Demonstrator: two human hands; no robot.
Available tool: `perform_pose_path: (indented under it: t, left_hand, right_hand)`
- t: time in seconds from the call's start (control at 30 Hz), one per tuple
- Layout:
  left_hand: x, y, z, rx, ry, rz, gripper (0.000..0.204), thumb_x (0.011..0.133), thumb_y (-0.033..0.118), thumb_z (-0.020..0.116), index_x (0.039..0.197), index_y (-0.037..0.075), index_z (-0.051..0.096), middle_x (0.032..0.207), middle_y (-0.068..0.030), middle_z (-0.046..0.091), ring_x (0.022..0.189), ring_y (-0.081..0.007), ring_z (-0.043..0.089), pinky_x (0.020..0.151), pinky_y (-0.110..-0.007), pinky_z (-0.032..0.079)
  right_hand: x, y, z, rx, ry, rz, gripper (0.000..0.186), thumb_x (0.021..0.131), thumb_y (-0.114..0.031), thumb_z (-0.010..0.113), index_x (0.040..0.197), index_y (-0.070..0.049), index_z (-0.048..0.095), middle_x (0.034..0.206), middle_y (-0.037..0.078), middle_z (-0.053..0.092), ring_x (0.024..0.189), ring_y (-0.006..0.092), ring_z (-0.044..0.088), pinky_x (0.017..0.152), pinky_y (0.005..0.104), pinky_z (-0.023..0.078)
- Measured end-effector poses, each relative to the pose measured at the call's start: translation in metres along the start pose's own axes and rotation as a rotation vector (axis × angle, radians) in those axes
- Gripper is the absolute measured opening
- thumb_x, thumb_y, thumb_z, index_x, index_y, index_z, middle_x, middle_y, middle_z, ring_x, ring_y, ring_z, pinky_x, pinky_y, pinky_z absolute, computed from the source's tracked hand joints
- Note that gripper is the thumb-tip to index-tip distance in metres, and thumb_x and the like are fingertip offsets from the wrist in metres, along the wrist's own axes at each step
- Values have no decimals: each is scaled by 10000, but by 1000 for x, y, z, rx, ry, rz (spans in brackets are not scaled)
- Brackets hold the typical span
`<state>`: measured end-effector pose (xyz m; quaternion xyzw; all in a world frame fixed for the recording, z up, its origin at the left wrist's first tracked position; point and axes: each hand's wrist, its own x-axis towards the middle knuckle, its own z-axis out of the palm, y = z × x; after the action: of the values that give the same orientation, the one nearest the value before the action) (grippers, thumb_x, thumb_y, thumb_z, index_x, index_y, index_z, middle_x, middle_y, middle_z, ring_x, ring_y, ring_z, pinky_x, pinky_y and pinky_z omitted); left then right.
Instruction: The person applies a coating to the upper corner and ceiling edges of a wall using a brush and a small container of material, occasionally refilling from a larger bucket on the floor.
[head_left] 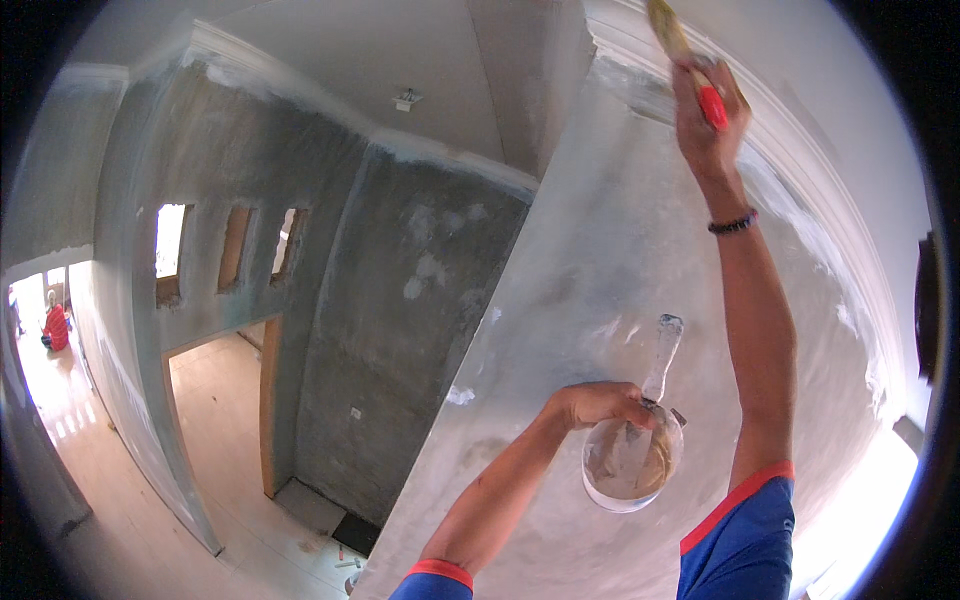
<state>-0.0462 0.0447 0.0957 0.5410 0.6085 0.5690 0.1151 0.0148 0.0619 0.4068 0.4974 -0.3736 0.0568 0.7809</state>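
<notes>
While the right hand (712,120) held a brush (671,38) up high, the left hand (605,405) carried a bucket (604,494)

Although both arms reached out before the same pale-grey wall (580,270), each grip had its own load. The left grip was curled over the rim of the bucket, at its upper left. Beige-grey paste (615,465) lay inside the bucket and was smeared along its inner side. A scraper (661,368), its handle crusted with white, rose out of the bucket beside the left hand's fingers — whether they pressed on it could not be told.

Far above the bucket and to its right, the right grip was wrapped around the brush's red handle. The yellowish bristles pointed upward at a white cornice (800,130); contact could not be made out, as the brush was blurred there. A dark bracelet (733,223) circled the right wrist, and a blue sleeve (742,545) with red trim showed below and to the right of the bucket.

Well to the left of the bucket stood a darker wall (390,260) with pale patches, then a wood-framed doorway (268,410) with three narrow openings (233,250) above it. Farthest left of the bucket — small in the distance — was a person in red (56,327).
</notes>
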Motion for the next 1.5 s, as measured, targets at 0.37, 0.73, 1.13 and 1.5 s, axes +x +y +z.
perform_pose_path:
  t: [0.37,0.73,1.13,1.5]
  left_hand:
    - [1,1,5,-61,-67,80,370,815,342,700,909,-15,704,825,-22,653,751,-137,575,726,-302,467]
    - [4,-7,-4,51,-62,149,398,799,374,701,918,-6,706,840,-18,632,810,-159,555,773,-316,435]
    - [6,-8,0,49,-50,186,421,798,365,684,901,-43,707,815,-17,637,757,-152,556,742,-316,442]
    - [6,-11,-3,-28,-98,140,388,813,327,687,944,-37,705,839,-39,663,785,-154,589,754,-313,460]
  right_hand:
    - [54,43,39,-98,-218,19,216,912,-260,633,1059,-109,680,1013,86,706,880,214,658,819,324,502]
    - [28,16,-65,-89,-232,-258,101,892,-55,654,983,-74,694,932,62,676,840,141,641,712,278,539]
    - [76,-39,151,-523,-598,-429,190,926,-244,551,996,-88,634,1035,131,641,914,333,638,776,452,523]
    - [114,-84,83,-127,-511,-359,110,795,22,642,879,-49,653,936,89,679,848,258,651,762,366,535]
